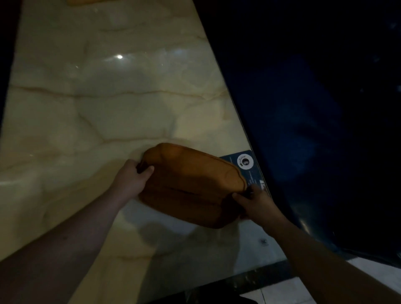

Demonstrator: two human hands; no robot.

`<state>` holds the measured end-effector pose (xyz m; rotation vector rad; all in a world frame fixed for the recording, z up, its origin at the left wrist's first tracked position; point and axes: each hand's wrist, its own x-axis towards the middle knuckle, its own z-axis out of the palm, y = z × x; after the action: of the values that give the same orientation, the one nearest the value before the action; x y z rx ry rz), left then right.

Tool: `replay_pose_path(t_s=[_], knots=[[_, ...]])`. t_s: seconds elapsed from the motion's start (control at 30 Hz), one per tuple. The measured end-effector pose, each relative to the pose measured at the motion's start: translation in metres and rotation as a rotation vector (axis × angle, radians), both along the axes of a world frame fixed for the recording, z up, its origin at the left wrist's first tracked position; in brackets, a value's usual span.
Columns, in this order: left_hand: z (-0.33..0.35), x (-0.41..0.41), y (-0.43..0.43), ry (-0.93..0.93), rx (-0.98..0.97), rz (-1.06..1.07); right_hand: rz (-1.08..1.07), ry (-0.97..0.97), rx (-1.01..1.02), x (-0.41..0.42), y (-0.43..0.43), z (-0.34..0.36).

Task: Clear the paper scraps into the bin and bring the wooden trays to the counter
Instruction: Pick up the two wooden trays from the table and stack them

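Note:
A stack of brown wooden trays with rounded corners is held tilted just above the pale marble counter, near its right edge. My left hand grips the stack's left end, thumb on top. At the stack's right end, my right hand grips the near corner. How many trays are in the stack is hard to tell in the dim light. No paper scraps or bin are in view.
A dark blue card with a round white emblem lies on the counter's right edge, partly under the trays. Beyond that edge is a dark blue area. Another orange-brown object peeks in at the counter's far end. Light floor tiles show at the bottom.

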<state>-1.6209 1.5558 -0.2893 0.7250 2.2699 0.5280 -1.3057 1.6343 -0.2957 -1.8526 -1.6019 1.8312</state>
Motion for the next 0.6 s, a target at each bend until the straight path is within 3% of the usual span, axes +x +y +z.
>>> replay_pose_path(t_s=[0.33,0.6], knots=[[0.047,0.013,-0.058,0.037,0.148,0.247,-0.044,0.273,0.140,-0.041,0.032,0.039],[0.095,0.041,-0.135,0.088,0.435,0.397,0.122,0.331,0.326,-0.072,0.014,0.087]])
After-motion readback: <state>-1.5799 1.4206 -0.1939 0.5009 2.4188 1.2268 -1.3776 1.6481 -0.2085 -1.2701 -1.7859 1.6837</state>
